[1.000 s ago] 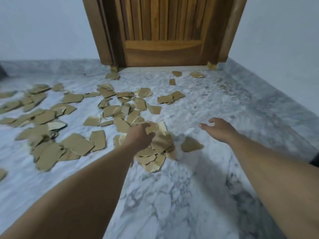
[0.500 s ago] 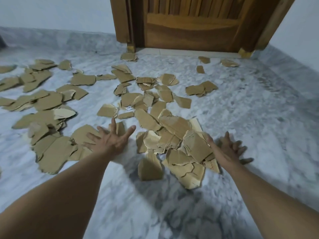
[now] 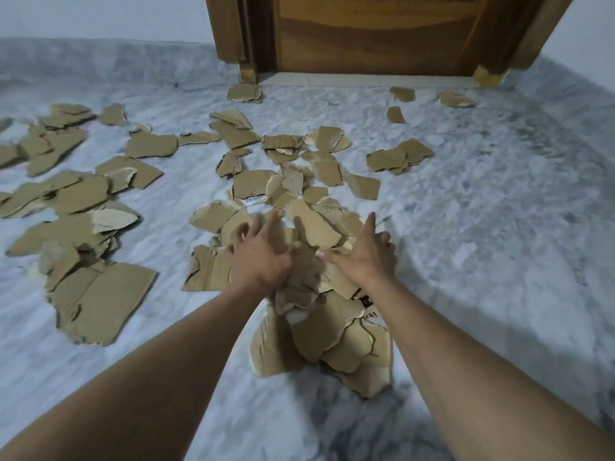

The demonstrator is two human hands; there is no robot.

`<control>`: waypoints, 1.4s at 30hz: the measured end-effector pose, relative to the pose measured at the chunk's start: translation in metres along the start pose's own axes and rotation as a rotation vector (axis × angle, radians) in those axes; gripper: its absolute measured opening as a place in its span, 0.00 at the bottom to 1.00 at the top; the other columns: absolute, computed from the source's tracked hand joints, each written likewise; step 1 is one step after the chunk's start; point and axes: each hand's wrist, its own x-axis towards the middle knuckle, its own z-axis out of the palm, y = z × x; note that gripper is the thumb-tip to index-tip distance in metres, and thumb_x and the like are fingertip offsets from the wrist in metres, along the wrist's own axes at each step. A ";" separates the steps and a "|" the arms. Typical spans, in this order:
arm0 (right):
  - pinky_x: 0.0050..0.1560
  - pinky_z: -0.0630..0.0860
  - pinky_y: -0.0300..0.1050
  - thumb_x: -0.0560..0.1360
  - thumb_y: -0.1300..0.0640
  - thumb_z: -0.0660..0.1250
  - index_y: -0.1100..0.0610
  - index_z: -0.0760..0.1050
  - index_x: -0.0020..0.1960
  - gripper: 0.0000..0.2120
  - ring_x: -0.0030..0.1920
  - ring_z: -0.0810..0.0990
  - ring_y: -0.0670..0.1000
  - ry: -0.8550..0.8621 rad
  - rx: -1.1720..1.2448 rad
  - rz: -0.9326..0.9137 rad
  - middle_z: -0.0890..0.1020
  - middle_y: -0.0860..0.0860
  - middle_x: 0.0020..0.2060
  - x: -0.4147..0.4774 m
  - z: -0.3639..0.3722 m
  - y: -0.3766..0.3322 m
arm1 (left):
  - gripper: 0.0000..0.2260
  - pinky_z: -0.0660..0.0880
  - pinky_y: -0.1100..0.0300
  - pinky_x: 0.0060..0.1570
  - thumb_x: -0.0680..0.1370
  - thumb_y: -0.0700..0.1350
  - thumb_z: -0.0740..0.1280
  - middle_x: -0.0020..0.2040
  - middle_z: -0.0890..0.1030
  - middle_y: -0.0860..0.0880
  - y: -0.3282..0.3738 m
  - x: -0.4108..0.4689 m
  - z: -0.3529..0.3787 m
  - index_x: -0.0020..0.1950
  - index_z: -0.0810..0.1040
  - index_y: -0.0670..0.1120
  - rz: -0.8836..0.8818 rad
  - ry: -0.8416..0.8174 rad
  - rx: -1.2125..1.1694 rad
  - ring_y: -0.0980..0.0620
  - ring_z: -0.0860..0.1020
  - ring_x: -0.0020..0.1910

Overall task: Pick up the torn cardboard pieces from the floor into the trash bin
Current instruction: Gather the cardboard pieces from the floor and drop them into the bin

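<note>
You are pressing both hands onto the heap of torn cardboard pieces [image 3: 332,341] lying mid-frame on the marble floor [image 3: 499,227]; your left hand [image 3: 259,261] is resting on the heap's 11 o'clock side, its grip wide, fingers spread over the pieces, slightly blurred; your right hand [image 3: 364,257] is sitting at 1 o'clock, grip also wide, fingers straight against the cardboard; scattered pieces [image 3: 100,301] are lying toward 9 o'clock and toward 12 o'clock, near the wooden door [image 3: 376,41].
</note>
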 end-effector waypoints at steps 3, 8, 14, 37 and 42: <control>0.64 0.73 0.54 0.65 0.32 0.76 0.57 0.44 0.82 0.62 0.70 0.70 0.64 -0.045 0.090 0.003 0.67 0.63 0.73 0.002 -0.001 -0.006 | 0.40 0.42 0.30 0.72 0.78 0.66 0.62 0.83 0.39 0.49 -0.004 0.002 -0.005 0.80 0.40 0.64 -0.124 -0.157 0.047 0.35 0.41 0.80; 0.69 0.70 0.54 0.70 0.39 0.76 0.54 0.54 0.81 0.49 0.74 0.68 0.59 -0.100 0.214 -0.019 0.68 0.56 0.76 0.004 -0.005 -0.006 | 0.32 0.70 0.40 0.66 0.76 0.60 0.59 0.71 0.74 0.43 -0.017 -0.002 -0.015 0.80 0.56 0.62 -0.056 0.040 -0.092 0.39 0.68 0.72; 0.73 0.65 0.54 0.77 0.49 0.66 0.48 0.57 0.80 0.35 0.76 0.65 0.56 -0.135 0.271 -0.056 0.65 0.50 0.77 -0.006 -0.007 -0.014 | 0.60 0.58 0.29 0.67 0.51 0.85 0.62 0.78 0.57 0.40 -0.029 -0.013 -0.025 0.77 0.54 0.57 -0.418 -0.142 0.117 0.32 0.55 0.76; 0.61 0.67 0.42 0.85 0.51 0.54 0.50 0.76 0.68 0.17 0.69 0.73 0.53 0.103 0.578 -0.028 0.77 0.48 0.64 -0.102 -0.028 -0.023 | 0.52 0.80 0.45 0.56 0.63 0.46 0.84 0.64 0.74 0.47 0.035 -0.080 -0.067 0.81 0.58 0.48 -0.357 -0.303 -1.067 0.42 0.80 0.55; 0.64 0.74 0.49 0.82 0.47 0.60 0.52 0.75 0.71 0.20 0.65 0.76 0.52 0.206 0.581 -0.110 0.79 0.49 0.66 -0.122 -0.084 -0.016 | 0.50 0.81 0.49 0.49 0.63 0.44 0.84 0.54 0.80 0.48 0.091 -0.097 -0.092 0.79 0.62 0.47 -0.248 -0.245 -1.079 0.45 0.82 0.49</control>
